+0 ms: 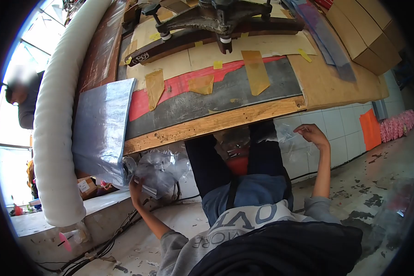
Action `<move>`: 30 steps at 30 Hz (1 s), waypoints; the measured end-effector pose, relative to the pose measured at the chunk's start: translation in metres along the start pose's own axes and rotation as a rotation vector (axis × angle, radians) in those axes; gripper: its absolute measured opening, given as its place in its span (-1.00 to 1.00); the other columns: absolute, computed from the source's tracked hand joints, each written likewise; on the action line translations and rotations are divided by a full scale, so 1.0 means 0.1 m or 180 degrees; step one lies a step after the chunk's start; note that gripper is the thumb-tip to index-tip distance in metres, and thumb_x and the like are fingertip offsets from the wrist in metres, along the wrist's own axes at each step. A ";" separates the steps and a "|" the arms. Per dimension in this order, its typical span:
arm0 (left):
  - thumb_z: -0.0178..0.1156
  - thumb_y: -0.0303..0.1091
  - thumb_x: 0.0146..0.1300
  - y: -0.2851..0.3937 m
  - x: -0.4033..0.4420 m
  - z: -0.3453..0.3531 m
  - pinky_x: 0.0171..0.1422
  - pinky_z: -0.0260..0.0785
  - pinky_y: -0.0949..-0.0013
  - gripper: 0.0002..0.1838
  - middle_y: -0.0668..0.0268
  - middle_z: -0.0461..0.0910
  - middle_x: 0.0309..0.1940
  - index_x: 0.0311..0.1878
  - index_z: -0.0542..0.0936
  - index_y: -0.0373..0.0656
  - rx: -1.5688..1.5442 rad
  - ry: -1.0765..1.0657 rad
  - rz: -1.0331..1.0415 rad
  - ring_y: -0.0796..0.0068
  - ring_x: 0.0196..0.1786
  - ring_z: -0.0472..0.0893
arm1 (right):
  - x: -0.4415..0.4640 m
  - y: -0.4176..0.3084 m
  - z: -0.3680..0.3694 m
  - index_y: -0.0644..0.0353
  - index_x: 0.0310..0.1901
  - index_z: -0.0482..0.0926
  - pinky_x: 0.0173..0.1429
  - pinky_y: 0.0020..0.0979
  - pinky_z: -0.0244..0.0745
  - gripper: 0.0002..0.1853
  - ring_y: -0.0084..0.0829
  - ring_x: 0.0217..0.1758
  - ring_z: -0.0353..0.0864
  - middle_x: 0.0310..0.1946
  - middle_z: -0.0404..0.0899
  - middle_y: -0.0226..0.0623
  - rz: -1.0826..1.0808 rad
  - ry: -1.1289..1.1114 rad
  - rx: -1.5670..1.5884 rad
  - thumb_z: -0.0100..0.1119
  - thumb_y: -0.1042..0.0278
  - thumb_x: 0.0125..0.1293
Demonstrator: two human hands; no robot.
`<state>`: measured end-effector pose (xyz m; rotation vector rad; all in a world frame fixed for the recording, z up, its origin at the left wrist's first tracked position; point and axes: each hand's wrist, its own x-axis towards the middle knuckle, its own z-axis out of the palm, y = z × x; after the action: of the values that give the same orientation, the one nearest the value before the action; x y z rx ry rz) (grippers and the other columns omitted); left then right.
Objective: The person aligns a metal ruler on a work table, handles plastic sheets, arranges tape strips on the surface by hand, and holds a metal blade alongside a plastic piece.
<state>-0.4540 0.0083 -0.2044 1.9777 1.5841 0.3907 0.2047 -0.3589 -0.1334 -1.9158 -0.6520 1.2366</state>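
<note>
Reaching left hand [135, 187] to clear film [160, 171] below desk's [216, 121] near-left corner, can't tell if gripping, with right hand [313, 134] past near edge, half-curled, hold also unclear; best to pinch lightly, clear of corner, to avoid snags.

White roll [57, 115] left; pink heap [399, 125], possibly packaging.

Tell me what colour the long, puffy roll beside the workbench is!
The long, puffy roll is white; it shows best in the head view.
</note>
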 end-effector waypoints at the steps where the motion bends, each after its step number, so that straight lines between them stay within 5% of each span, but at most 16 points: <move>1: 0.38 -0.09 0.14 -0.24 0.05 0.00 -0.20 0.44 0.25 -0.50 0.11 0.67 -0.34 0.00 0.57 -0.30 0.0387 -0.0070 -0.0227 0.19 -0.33 0.63 | -0.01 0.03 0.01 0.21 -0.13 0.67 -0.54 -0.60 -0.03 -0.81 -0.75 -0.61 0.13 -0.61 0.32 -0.62 0.0035 0.0004 0.0125 0.16 0.33 0.35; 5: 0.28 -0.04 0.22 -0.33 -0.08 0.51 -0.02 0.45 0.16 -0.51 0.04 0.66 -0.16 -0.01 0.56 -0.29 0.2691 0.0305 -0.0418 0.08 -0.08 0.62 | 0.03 0.17 0.18 0.21 -0.11 0.65 -0.55 -0.59 -0.08 -0.82 -0.75 -0.64 0.07 -0.65 0.23 -0.66 0.0111 -0.0030 0.0493 0.17 0.35 0.35; 8: 0.12 -0.11 0.37 0.93 -0.04 0.57 0.20 0.40 0.04 -0.57 0.08 0.62 0.01 0.08 0.53 -0.29 0.0644 -0.1680 -0.0015 -0.01 0.15 0.53 | 0.03 0.20 0.39 0.23 -0.10 0.63 -0.55 -0.60 -0.09 -0.82 -0.77 -0.64 0.05 -0.66 0.22 -0.67 0.0158 0.0053 0.0629 0.15 0.37 0.36; 9: 0.08 -0.21 0.40 1.35 -0.14 0.66 0.11 0.46 0.14 -0.62 0.10 0.60 0.03 0.14 0.51 -0.27 -0.0202 -0.1915 0.1428 0.07 0.04 0.61 | 0.02 0.20 0.45 0.24 -0.09 0.62 -0.55 -0.61 -0.09 -0.82 -0.77 -0.64 0.05 -0.67 0.23 -0.67 0.0179 0.0092 0.0659 0.14 0.38 0.37; 10: 0.11 -0.29 0.38 2.47 -0.40 0.47 0.04 0.49 0.30 -0.67 0.17 0.60 -0.01 0.12 0.54 -0.25 -0.1316 -0.2539 0.1215 0.24 -0.08 0.66 | 0.03 0.23 0.50 0.18 -0.11 0.64 -0.54 -0.61 -0.05 -0.83 -0.76 -0.62 0.08 -0.64 0.23 -0.67 0.0143 0.0019 0.0715 0.18 0.31 0.36; 11: 0.17 -0.32 0.35 3.05 -0.52 0.38 0.02 0.49 0.35 -0.66 0.19 0.59 -0.08 0.12 0.54 -0.27 -0.1709 -0.2947 0.1980 0.38 -0.10 0.66 | 0.00 0.20 0.56 0.18 -0.11 0.64 -0.52 -0.62 -0.04 -0.83 -0.76 -0.61 0.10 -0.64 0.24 -0.67 0.0112 0.0012 0.0766 0.18 0.31 0.36; 13: 0.21 -0.29 0.34 3.74 -0.72 0.23 -0.10 0.52 0.29 -0.64 0.11 0.61 -0.19 0.06 0.53 -0.37 -0.2845 -0.3681 0.2877 0.31 -0.18 0.67 | -0.04 0.09 0.71 0.17 -0.11 0.64 -0.50 -0.63 0.00 -0.82 -0.76 -0.58 0.12 -0.62 0.25 -0.67 0.0076 -0.0018 0.0848 0.17 0.31 0.36; 14: 0.20 -0.30 0.35 4.04 -0.88 0.28 -0.15 0.53 0.30 -0.68 0.12 0.63 -0.23 0.00 0.56 -0.39 -0.3870 -0.2957 0.3860 0.23 -0.24 0.67 | -0.03 0.06 0.74 0.20 -0.11 0.61 -0.47 -0.62 0.08 -0.83 -0.74 -0.54 0.20 -0.59 0.32 -0.61 0.0174 -0.0168 0.0724 0.14 0.33 0.38; 16: 0.14 -0.39 0.37 4.57 -0.86 0.08 -0.34 0.50 0.36 -0.80 0.11 0.62 -0.28 -0.11 0.61 -0.34 -0.4425 -0.3440 0.4977 0.24 -0.32 0.66 | 0.01 0.10 0.81 0.23 -0.11 0.60 -0.42 -0.59 0.26 -0.84 -0.69 -0.54 0.31 -0.58 0.39 -0.53 -0.0035 -0.0424 0.0814 0.10 0.38 0.39; 18: 0.15 -0.32 0.33 4.86 -1.00 0.00 -0.57 0.31 0.47 -0.86 0.22 0.53 -0.45 -0.28 0.59 -0.17 -0.4579 -0.2896 0.5587 0.40 -0.58 0.50 | 0.00 0.08 0.85 0.27 -0.13 0.54 -0.22 -0.51 0.51 -0.89 -0.56 -0.37 0.60 -0.47 0.57 -0.35 -0.0033 -0.0574 0.0952 0.08 0.47 0.37; 21: 0.03 -0.42 0.28 5.17 -1.19 0.03 -0.73 0.12 0.55 -0.84 0.37 0.45 -0.55 -0.40 0.56 -0.04 -0.5212 -0.2521 0.5382 0.61 -0.75 0.32 | 0.04 0.15 0.89 0.26 -0.14 0.49 -0.16 -0.49 0.55 -0.90 -0.45 -0.23 0.69 -0.38 0.63 -0.27 -0.0339 -0.0883 0.1015 0.09 0.53 0.33; 26: -0.04 -0.59 0.11 5.24 -1.11 -0.03 -0.73 0.05 0.58 -0.83 0.44 0.37 -0.60 -0.46 0.50 -0.10 -0.4846 -0.4112 0.4735 0.68 -0.76 0.26 | -0.11 -0.30 0.93 0.27 -0.08 0.46 -0.24 -0.49 0.56 -0.84 -0.40 -0.34 0.73 -0.23 0.70 -0.15 -0.0377 -0.1558 0.0501 0.11 0.46 0.34; 30: 0.05 -0.58 -0.07 5.28 -1.19 0.01 -0.72 0.02 0.58 -0.88 0.50 0.23 -0.66 -0.52 0.44 -0.08 -0.5289 -0.2999 0.4968 0.65 -0.78 0.21 | -0.17 -0.78 1.03 0.27 0.18 0.39 -0.34 -0.51 0.57 -0.61 -0.46 -0.48 0.72 -0.21 0.72 -0.17 -0.0007 -0.2227 -0.0582 0.11 0.40 0.35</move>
<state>-0.0657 -0.1783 0.1235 1.0508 -0.9859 0.7344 0.1023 -0.2931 -0.0871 -1.5903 -1.1499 1.9173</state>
